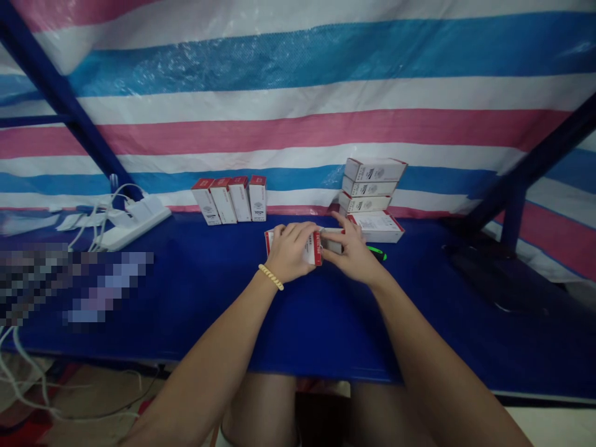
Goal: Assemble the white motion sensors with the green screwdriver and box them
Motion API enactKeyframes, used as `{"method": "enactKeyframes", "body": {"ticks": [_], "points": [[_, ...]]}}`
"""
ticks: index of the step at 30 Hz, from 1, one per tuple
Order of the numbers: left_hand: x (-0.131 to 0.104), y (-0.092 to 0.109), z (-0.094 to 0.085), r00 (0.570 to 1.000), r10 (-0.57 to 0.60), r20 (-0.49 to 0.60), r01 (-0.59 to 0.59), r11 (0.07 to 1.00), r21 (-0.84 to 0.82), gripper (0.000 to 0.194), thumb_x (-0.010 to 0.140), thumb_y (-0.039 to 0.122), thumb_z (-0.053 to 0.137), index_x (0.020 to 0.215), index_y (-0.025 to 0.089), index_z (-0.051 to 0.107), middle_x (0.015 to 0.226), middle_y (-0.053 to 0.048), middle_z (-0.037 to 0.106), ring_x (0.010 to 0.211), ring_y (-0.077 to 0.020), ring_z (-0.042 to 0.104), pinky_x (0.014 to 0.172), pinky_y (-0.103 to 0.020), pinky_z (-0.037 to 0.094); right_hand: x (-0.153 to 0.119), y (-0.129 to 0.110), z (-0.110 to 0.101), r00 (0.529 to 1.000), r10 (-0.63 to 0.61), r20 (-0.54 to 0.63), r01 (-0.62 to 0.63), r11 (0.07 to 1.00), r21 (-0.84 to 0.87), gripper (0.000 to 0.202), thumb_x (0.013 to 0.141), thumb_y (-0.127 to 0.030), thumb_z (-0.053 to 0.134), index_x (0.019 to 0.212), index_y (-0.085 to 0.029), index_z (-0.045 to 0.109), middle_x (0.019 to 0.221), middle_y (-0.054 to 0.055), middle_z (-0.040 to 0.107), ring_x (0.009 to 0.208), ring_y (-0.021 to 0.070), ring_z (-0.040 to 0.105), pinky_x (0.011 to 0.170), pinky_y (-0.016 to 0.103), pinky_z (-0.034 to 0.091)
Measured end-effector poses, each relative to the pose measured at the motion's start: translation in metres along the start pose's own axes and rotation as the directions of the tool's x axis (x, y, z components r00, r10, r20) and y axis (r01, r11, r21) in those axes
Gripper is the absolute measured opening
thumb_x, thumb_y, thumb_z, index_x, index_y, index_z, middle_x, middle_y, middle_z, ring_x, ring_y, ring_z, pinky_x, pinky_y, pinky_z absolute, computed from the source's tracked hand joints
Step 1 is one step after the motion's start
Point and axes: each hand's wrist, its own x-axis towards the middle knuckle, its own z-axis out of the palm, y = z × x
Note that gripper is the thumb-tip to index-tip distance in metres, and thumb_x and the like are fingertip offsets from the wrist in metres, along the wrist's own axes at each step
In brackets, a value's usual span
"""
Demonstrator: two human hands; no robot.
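Note:
Over the middle of the blue table, my left hand (pixel 292 251) is wrapped round a small white box (pixel 310 251) with red printed ends. The box lies on its side, its red end facing right. Against that end, the thumb and fingers of my right hand (pixel 350 249) are around a pale greyish piece (pixel 333 244). Whether this piece is a flap or something from inside the box cannot be made out. Just beyond my right hand lies a similar white box (pixel 378 227), flat on the table. Part of a green-and-black tool (pixel 378 253) shows beside my right wrist.
Several red-topped white boxes (pixel 230 200) stand upright in a row at the back left. Three more boxes (pixel 371 186) are stacked at the back right. A white power strip (pixel 137 222) with cables sits left; a dark object (pixel 498 279) lies right. Striped sheeting (pixel 298 133) hangs behind.

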Motion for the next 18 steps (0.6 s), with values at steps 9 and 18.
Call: {"method": "enactKeyframes", "body": {"ticks": [9,18], "points": [[0.001,-0.005,0.004,0.963,-0.183,-0.198,0.193,0.981,0.033,0.076,0.062,0.039,0.078,0.128,0.021,0.045,0.128,-0.013,0.057,0.114,-0.0328,0.053,0.092,-0.046,0.037,0.007,0.012,-0.007,0.978,0.048,-0.201,0.042,0.906,0.422,0.034,0.065,-0.043,0.072,0.078,-0.021,0.049,0.133,0.012,0.050,0.127,0.0293,0.046,0.101,0.052,0.038],[-0.001,-0.033,0.006,0.771,-0.442,-0.458,0.431,0.892,-0.135,0.088,0.061,0.046,0.081,0.134,0.024,0.037,0.124,-0.015,0.054,0.117,-0.0364,0.051,0.096,-0.057,0.041,-0.001,-0.010,-0.004,0.844,-0.182,-0.504,0.262,0.961,0.091,0.017,0.074,-0.029,0.065,0.068,-0.023,0.049,0.109,0.006,0.064,0.110,0.0250,0.055,0.100,0.051,0.039]]}}
